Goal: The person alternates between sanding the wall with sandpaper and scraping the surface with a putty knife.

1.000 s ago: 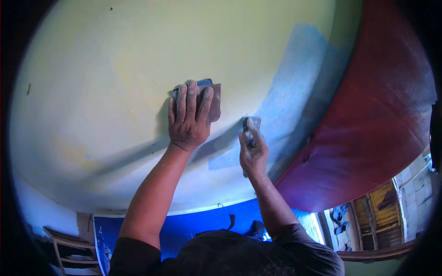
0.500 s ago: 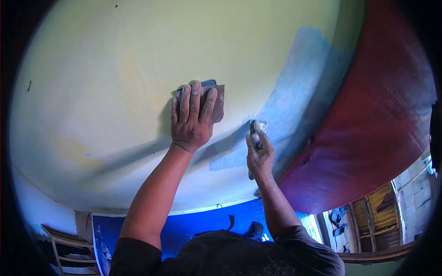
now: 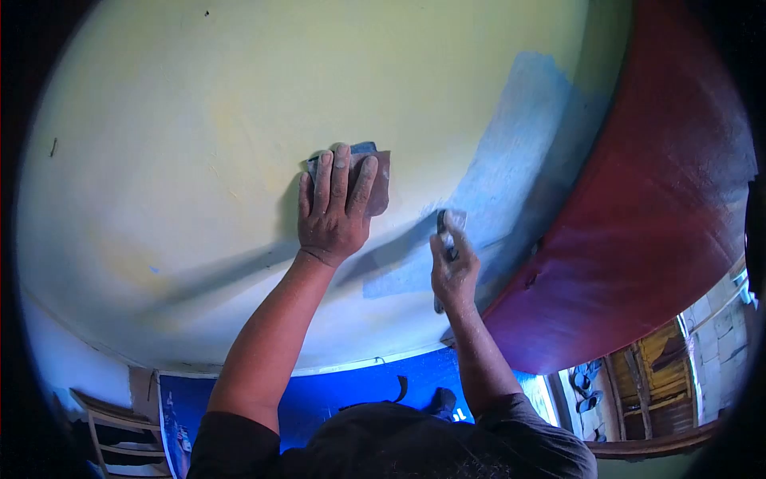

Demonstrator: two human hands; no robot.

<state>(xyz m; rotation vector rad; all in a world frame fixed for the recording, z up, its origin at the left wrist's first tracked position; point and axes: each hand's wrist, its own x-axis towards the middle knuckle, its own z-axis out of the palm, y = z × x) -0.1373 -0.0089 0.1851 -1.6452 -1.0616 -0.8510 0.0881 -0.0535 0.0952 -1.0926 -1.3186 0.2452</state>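
Note:
My left hand (image 3: 333, 211) presses a brown piece of sandpaper (image 3: 380, 185) flat against the pale yellow wall (image 3: 263, 96). Its fingers stretch over the sheet, with a darker edge showing above the fingertips, while the thumb is hidden. To the right, my right hand (image 3: 456, 267) is wrapped round a putty knife (image 3: 441, 223) with a dark handle and a short metal blade at the top. The knife points upward, close to the wall, beside the lower edge of a light blue patch (image 3: 511, 136). Dust covers both hands.
A dark red surface (image 3: 638, 199) curves along the right side. Below the wall is a blue printed sheet (image 3: 319, 403). Wooden shelving (image 3: 120, 427) stands at lower left. At lower right, sandals (image 3: 589, 391) lie beyond an opening.
The right hand has shifted slightly right and down with the putty knife, and its fingers look a little blurred. The left hand stays on the sandpaper in nearly the same place.

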